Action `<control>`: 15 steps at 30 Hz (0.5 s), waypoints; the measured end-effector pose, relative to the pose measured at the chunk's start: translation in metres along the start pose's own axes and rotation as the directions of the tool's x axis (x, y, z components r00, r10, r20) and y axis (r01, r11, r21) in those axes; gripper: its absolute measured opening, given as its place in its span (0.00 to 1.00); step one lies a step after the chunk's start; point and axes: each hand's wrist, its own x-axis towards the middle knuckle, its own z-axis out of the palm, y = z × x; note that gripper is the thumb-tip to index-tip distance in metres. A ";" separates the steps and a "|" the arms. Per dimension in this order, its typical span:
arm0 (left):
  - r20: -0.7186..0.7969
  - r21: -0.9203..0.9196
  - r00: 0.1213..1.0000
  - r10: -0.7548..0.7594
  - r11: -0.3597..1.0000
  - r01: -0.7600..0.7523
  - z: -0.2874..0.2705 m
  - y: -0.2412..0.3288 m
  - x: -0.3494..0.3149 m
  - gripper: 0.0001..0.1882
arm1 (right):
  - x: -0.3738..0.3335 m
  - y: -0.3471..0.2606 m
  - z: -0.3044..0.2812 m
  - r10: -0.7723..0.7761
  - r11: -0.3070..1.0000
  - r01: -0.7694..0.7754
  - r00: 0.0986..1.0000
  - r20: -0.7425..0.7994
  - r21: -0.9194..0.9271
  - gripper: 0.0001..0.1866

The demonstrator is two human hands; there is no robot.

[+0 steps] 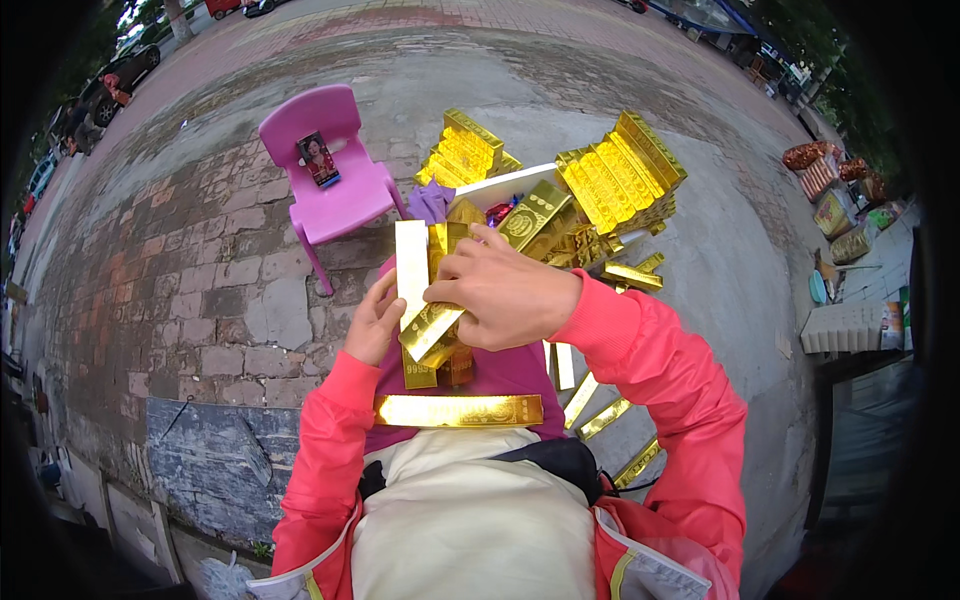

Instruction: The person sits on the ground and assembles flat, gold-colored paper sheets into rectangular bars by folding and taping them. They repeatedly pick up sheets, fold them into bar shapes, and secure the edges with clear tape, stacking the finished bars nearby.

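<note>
My left hand is closed against the lower left side of a shiny gold bar-shaped paper box that stands out bright with glare. From the right, my right hand pinches another gold bar-shaped box, slanted across the first one's lower end; its fingers hide part of it. More gold boxes lie under and behind my hands, including an embossed one beyond my right knuckles. Across my lap rests a long gold bar.
Stacked gold bars rise at the far right, with another stack farther left. A white container rim shows between them. Left stands a pink plastic chair holding a small dark picture-fronted item. Loose gold bars lie on the ground at right.
</note>
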 end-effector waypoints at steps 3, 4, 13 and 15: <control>-0.070 -0.223 0.991 -0.114 0.970 0.095 -0.001 0.007 0.000 0.28 | 0.025 -0.017 0.028 -0.144 0.985 0.146 0.989 0.026 -0.090 0.12; -0.107 -0.245 0.986 -0.128 0.965 0.099 0.000 0.009 0.000 0.31 | 0.035 -0.021 0.036 -0.154 0.980 0.163 0.984 0.085 -0.113 0.12; -0.131 -0.379 0.965 -0.227 0.911 0.163 0.006 0.030 -0.006 0.30 | 0.056 -0.028 0.074 -0.273 0.952 0.272 0.962 0.013 -0.138 0.12; -0.116 -0.392 0.970 -0.214 0.907 0.153 0.006 0.033 -0.004 0.31 | 0.049 -0.029 0.074 -0.279 0.955 0.259 0.950 -0.139 -0.146 0.13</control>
